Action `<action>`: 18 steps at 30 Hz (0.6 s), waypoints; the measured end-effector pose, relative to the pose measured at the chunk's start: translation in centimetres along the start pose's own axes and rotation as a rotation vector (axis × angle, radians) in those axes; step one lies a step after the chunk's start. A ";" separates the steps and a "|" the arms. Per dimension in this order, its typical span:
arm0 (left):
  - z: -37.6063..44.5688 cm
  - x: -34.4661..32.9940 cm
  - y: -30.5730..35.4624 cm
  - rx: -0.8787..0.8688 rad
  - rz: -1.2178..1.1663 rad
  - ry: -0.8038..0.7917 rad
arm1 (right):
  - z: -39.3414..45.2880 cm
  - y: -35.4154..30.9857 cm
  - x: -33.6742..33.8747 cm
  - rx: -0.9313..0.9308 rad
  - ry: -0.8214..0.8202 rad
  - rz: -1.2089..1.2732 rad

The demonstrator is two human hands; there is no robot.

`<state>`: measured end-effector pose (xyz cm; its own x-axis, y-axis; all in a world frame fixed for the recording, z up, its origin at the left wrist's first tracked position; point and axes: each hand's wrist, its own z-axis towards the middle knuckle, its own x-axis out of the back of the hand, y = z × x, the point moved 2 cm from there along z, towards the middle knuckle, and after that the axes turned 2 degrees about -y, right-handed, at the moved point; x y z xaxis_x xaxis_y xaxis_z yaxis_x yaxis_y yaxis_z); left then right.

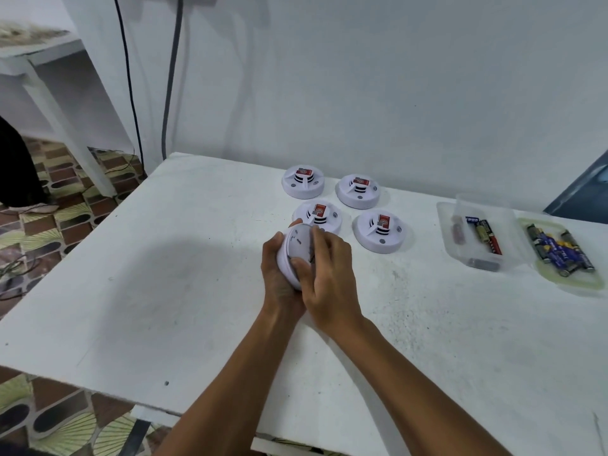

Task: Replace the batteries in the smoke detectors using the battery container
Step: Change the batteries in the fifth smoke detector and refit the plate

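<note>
1. Nearest: both hands up on a detector [293,248], lifted off the table [164,291] and tipped on edge, flat back toward the camera.
2. Left hand [279,274] cupped under and around the rim, fingers curled, carrying the weight. Right hand [329,271] wrapped over the other side, thumb pressed on the back plate, fingers curled round the far edge — looks like a twist to part base from body.
3. Handling, as a guess: light, hollow, stiff plastic shell; smooth and a bit slippery, so best taken at the rim with opposing palms, not by the vented dome. Clips and battery contacts probably fragile; steady turn, no prying.
4. Just beyond the hands: four more detectors [381,230] face up in a two-by-two cluster, red stickers on top, none opened.
5. Further right: clear tray [450,238] holding a few batteries [487,238] lying loose.
6. Far right: lid [592,284] with another heap of cells [559,251]. Which lot is fresh: cannot tell.
</note>
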<state>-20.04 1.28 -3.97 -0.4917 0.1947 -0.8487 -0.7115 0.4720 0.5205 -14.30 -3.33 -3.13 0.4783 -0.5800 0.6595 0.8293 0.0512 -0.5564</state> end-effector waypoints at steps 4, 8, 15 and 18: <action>-0.3 -0.5 0.1 0.003 0.014 0.077 | 0.4 -0.1 0.0 -0.014 -0.028 -0.073; -0.4 -0.8 0.0 -0.009 0.031 0.114 | 0.5 -0.2 0.1 -0.021 0.007 -0.085; -0.1 -1.2 -0.3 -0.043 0.111 0.076 | 0.8 -0.4 0.5 -0.098 0.041 0.002; 0.0 -1.2 -0.6 -0.040 0.105 0.089 | 0.7 -0.4 0.4 -0.135 0.009 -0.016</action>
<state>-19.04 0.73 -3.23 -0.6056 0.1633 -0.7788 -0.6726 0.4180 0.6107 -14.24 -3.06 -2.27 0.4620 -0.5872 0.6646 0.7903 -0.0674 -0.6090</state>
